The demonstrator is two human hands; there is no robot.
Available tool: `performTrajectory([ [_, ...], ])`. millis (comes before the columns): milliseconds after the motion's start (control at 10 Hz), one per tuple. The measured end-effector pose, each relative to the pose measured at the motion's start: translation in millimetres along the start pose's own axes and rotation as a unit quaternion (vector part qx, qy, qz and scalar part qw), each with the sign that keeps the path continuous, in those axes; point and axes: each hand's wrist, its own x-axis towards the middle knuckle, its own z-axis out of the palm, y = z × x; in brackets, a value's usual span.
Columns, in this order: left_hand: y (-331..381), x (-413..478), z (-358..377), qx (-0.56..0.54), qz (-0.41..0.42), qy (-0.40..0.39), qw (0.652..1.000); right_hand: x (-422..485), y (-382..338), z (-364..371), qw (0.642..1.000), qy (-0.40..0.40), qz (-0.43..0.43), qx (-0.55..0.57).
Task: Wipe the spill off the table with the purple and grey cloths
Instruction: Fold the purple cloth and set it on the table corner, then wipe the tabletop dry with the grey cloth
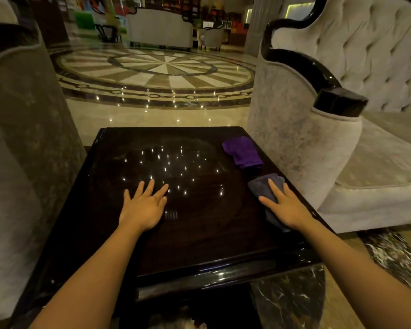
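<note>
The spill itself is hard to tell apart from the glare: the dark, glossy wooden table (199, 233) shows faint smeared arcs and many small points of reflected light across its middle. The purple cloth (243, 151), soft and loosely folded into a lumpy oblong, lies at the far right of the square top, just beside the edge. The grey cloth (262, 185), a plush rumpled pad, sits nearer on the same right side, close to the purple one but apart from it. The right hand (286, 207) lies flat on the grey cloth, fingers straight and spread, pressing rather than gripping. The left hand (144, 205) rests palm down on bare wood near the middle, fingers spread, holding nothing. 2 pale velvety armchairs flank the table; the right one (342, 79) has tufted upholstery and black lacquered trim. Beyond is polished marble floor (157, 70) with a round inlaid pattern.
</note>
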Motion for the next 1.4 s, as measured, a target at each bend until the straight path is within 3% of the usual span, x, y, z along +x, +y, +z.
performTrajectory([
  [400, -3, 5, 4, 0.001, 0.005, 0.002, 1.000, 25, -58, 21, 0.999, -0.005, -0.012, -0.038],
  [700, -4, 9, 4, -0.004, -0.001, 0.002, 1.000, -32, -113, 53, 0.981, -0.035, -0.187, -0.032],
  [1100, -5, 9, -5, -0.059, -0.001, -0.017, 0.998, -116, -153, 79, 0.912, -0.086, -0.402, -0.004],
  [1200, -6, 0, -11, -0.101, -0.003, 0.015, 0.995, -138, -153, 82, 0.886, -0.088, -0.456, 0.001],
  [1300, -16, -15, -12, -0.084, -0.022, 0.018, 0.996, -156, -147, 83, 0.861, -0.113, -0.493, 0.045],
  [1400, -32, -31, -10, -0.055, -0.041, 0.041, 0.997, -157, -143, 73, 0.883, -0.106, -0.447, 0.100],
])
